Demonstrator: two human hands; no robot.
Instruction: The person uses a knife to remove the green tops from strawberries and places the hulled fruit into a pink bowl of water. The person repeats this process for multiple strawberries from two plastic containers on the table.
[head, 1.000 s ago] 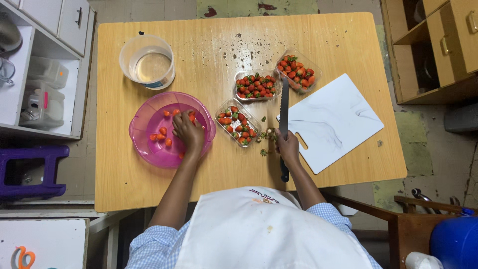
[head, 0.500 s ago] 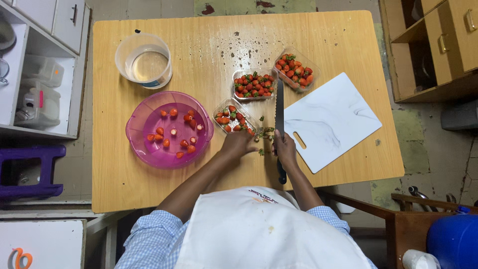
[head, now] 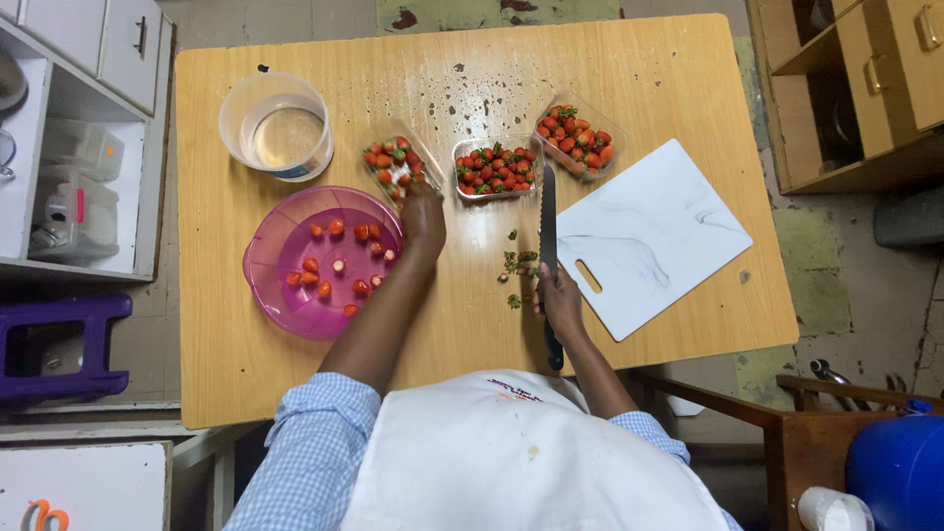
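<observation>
a worn concrete floor (head: 855, 256) surrounds the wooden table (head: 688, 88), white cabinets (head: 79, 147) left, wooden drawers (head: 865, 88) right.

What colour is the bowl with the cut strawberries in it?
The bowl is a see-through pinkish purple, seen plainly from the head view, beside the left hand.

Home kitchen: cutting board (head: 649, 236), strawberries (head: 492, 169), cupboards (head: 865, 79).

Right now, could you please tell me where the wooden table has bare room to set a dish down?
Free: the far right corner beyond the white marbled cutting board, and the near left edge below the pink plastic bowl. Crowded: the middle, with three clear strawberry punnets, the left hand, and the right hand holding a serrated knife.
</observation>
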